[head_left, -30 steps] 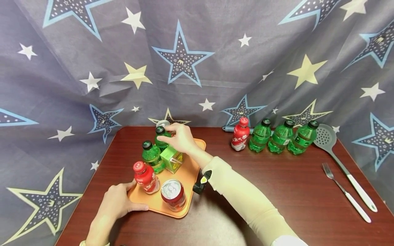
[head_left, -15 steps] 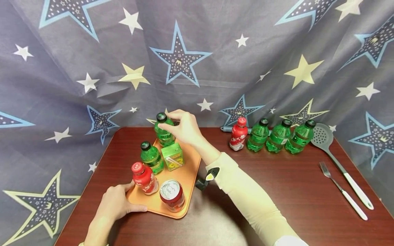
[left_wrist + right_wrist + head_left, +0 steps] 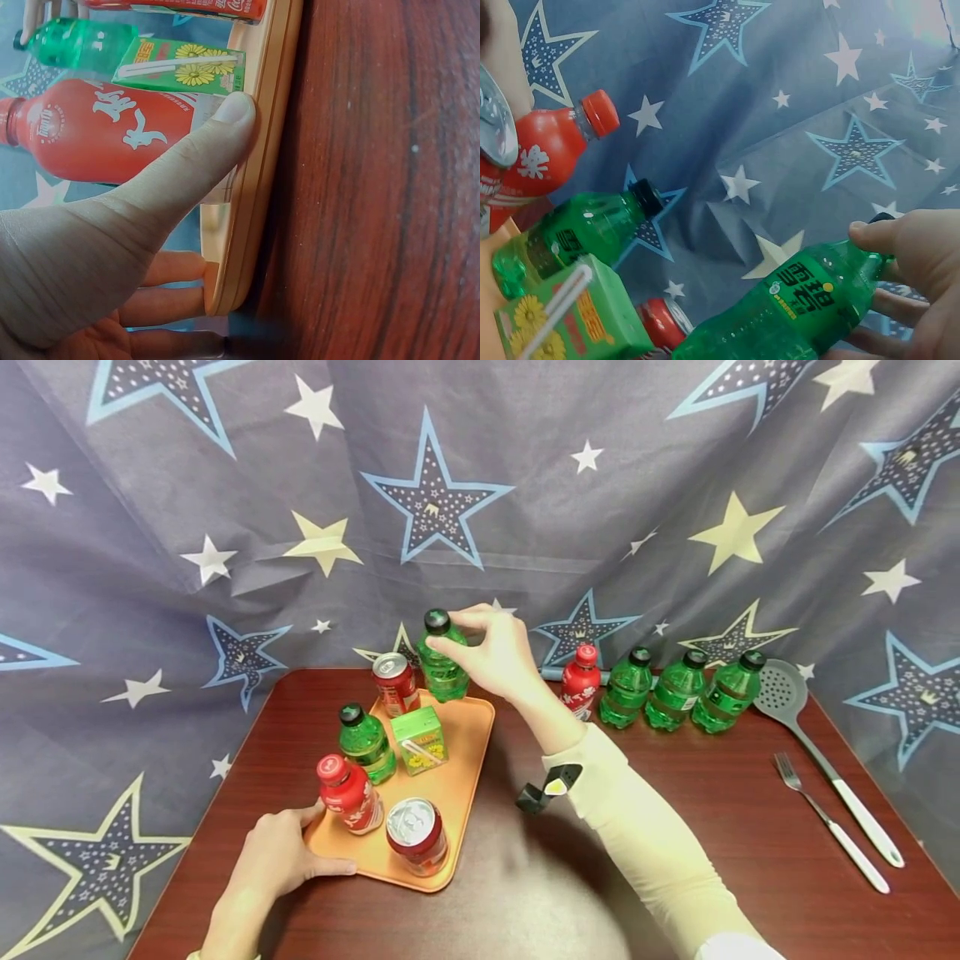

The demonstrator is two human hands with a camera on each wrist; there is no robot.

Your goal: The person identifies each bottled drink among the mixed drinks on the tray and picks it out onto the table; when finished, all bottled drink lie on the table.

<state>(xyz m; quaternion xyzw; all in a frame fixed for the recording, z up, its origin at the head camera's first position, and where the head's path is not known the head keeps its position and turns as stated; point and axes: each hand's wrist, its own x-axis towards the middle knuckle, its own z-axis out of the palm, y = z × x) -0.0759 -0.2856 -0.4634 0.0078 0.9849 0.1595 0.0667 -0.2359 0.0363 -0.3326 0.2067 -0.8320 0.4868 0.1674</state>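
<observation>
Star-printed cloth hangs behind a dark red worktop (image 3: 675,827), where the left hand (image 3: 281,860) clamps the near corner of an orange tray (image 3: 457,777), thumb on its rim. Lifted clear above the tray's far end, a green bottle (image 3: 442,660) with Chinese label characters is pinched near its cap by the right hand (image 3: 502,652). Judging by this, unloading seems barely begun: two bottles, two cans and a sunflower-printed carton (image 3: 420,739) remain, while four bottles stand right of that hand.

left hand (image 3: 112,247) fingertips hidden under tray (image 3: 259,150), near table edge blurred
</observation>
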